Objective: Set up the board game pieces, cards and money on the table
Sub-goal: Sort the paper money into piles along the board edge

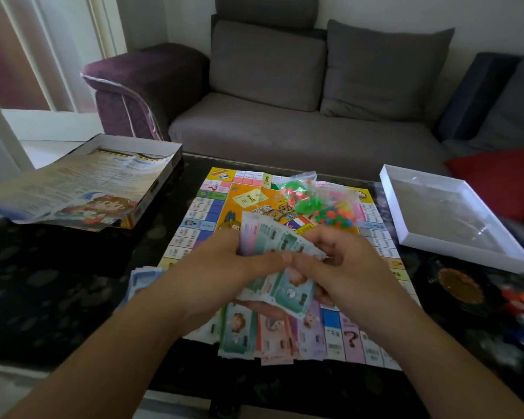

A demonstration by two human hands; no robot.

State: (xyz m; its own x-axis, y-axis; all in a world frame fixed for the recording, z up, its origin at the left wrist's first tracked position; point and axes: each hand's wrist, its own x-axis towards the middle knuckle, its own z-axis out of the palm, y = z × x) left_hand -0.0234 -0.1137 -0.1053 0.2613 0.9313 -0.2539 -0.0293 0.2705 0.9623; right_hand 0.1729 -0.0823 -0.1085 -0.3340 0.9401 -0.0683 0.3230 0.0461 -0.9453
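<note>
Sorting the play money. Your left hand (224, 267) cups a fanned stack of banknotes (273, 240) above the game board (206, 204), fingers curled beneath so the notes stay fanned. Your right hand (339, 261) pinches the stack's right edge, probably to peel off notes by colour. Sorted notes (266, 334) lie in overlapping rows on the board's near edge, with another pile (142, 279) just left of it. The bagged pieces (318, 198) rest unopened on the board's far side (presumably for later). An open box (152, 164) holding a leaflet sits left on the worktop (58, 291).

Question marks on game board (350, 338)
</note>
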